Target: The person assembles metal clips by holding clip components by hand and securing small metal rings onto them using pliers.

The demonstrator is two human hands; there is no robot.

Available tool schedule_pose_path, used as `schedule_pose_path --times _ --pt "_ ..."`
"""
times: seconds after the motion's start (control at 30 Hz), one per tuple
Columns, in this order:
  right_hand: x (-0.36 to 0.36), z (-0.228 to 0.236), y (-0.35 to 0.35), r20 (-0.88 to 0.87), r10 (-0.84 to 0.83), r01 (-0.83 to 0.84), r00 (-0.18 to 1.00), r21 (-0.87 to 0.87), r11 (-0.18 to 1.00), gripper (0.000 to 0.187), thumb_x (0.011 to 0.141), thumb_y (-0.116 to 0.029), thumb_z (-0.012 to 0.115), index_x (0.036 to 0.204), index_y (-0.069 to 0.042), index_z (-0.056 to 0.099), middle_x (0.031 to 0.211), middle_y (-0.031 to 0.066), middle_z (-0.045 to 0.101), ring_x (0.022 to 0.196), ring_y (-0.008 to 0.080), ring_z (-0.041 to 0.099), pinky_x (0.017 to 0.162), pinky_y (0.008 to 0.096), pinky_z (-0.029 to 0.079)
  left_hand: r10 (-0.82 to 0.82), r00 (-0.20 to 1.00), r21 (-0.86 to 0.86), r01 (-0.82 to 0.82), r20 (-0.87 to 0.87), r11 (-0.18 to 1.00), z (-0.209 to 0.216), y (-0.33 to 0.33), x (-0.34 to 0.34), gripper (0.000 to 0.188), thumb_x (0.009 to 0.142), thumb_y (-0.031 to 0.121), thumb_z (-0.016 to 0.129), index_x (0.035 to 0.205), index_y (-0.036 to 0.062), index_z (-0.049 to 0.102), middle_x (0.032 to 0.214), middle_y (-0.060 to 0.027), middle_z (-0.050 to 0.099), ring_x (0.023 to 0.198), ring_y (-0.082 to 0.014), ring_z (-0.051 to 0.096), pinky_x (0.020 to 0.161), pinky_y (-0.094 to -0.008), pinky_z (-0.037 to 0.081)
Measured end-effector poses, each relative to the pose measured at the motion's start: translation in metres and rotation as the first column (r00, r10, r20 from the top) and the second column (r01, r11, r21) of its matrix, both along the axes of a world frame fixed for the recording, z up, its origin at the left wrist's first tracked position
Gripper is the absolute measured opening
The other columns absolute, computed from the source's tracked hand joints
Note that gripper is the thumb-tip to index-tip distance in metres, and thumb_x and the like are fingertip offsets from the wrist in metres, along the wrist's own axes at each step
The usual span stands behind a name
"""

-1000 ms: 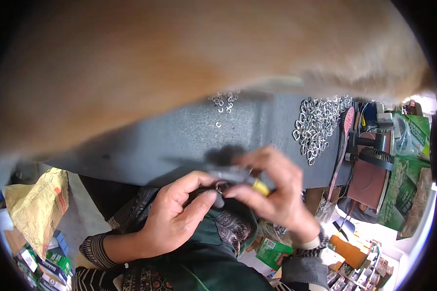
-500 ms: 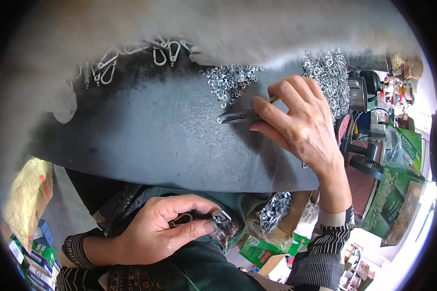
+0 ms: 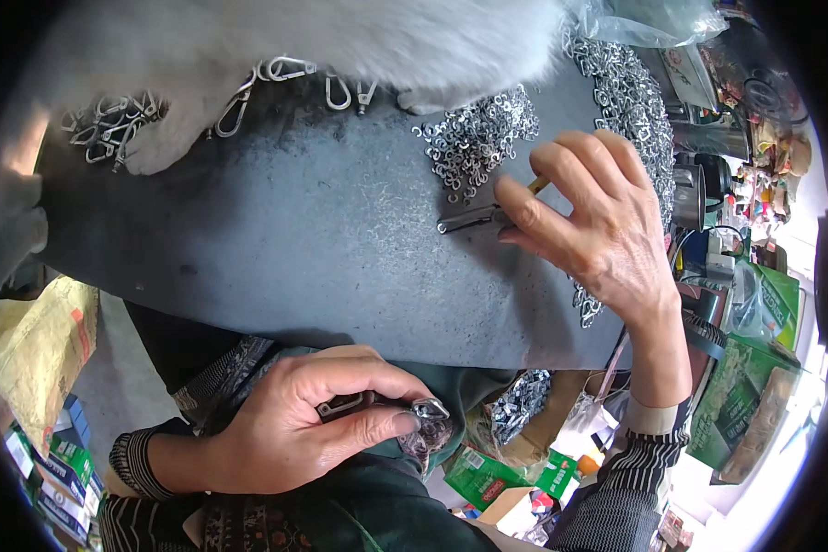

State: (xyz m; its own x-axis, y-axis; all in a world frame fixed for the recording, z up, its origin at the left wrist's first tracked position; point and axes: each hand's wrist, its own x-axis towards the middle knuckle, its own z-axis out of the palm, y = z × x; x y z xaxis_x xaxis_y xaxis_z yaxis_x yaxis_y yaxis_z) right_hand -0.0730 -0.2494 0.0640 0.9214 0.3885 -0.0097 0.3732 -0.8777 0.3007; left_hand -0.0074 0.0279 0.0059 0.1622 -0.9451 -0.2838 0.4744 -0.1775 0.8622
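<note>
1. Left hand (image 3: 294,428): closed round a metal clip (image 3: 430,408), its end between thumb and forefinger; just in front of the table (image 3: 322,285).
2. Right hand (image 3: 612,225): gripping pliers (image 3: 476,218) over the table; their tips meet a small ring (image 3: 442,228); whether they pinch it, I cannot tell.
3. Beyond: ring pile (image 3: 474,147); link heap (image 3: 633,97) at right; more clips (image 3: 362,107) beside a white furry animal (image 3: 405,41).

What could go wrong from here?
1. The pale furry animal is over the table, with a paw close to the pile of small rings; a step could scatter them.
2. The small ring is right at the tip of the pliers in the right hand, so it might slip.
3. The left hand holds a metal clip off the table's edge; if dropped, it could fall.
</note>
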Motion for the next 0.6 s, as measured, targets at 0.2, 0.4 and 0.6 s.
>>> schedule_pose_path --times 0.2,0.4,0.6 --pt "-0.002 0.005 -0.002 -0.029 0.065 -0.063 0.997 0.042 0.997 0.035 0.07 -0.03 0.075 0.097 -0.013 0.06 0.086 0.0023 0.052 0.084 0.02 0.057 0.072 0.0348 0.045 0.102 0.99 -0.051 -0.097 0.1 0.994 0.001 -0.004 0.004 0.016 0.09 0.0 0.068 0.105 0.0008 0.072 0.091 -0.0039 0.066 0.074 -0.0078 0.058 0.067 -0.0226 0.046" --pt "-0.031 0.012 0.031 -0.053 -0.018 0.04 0.998 0.445 0.894 0.035 0.076 -0.041 0.076 0.089 -0.011 0.065 0.079 0.003 0.056 0.069 0.0205 0.058 0.055 0.0326 0.041 0.153 0.987 0.122 -0.146 -0.049 0.982 0.001 -0.009 0.009 0.014 0.094 0.002 0.064 0.107 -0.0025 0.07 0.09 -0.0024 0.064 0.062 -0.0026 0.049 0.053 -0.0194 0.039" --pt "-0.047 0.009 0.039 -0.063 -0.075 0.097 0.995 0.505 0.858 0.032 0.074 -0.038 0.078 0.086 -0.011 0.064 0.073 -0.0003 0.051 0.06 0.0158 0.053 0.05 0.0297 0.041 0.11 0.988 0.078 -0.102 -0.106 0.992 -0.003 -0.011 0.005 0.015 0.093 0.002 0.066 0.107 -0.0038 0.07 0.095 -0.0055 0.064 0.063 -0.0037 0.05 0.054 -0.0196 0.039"
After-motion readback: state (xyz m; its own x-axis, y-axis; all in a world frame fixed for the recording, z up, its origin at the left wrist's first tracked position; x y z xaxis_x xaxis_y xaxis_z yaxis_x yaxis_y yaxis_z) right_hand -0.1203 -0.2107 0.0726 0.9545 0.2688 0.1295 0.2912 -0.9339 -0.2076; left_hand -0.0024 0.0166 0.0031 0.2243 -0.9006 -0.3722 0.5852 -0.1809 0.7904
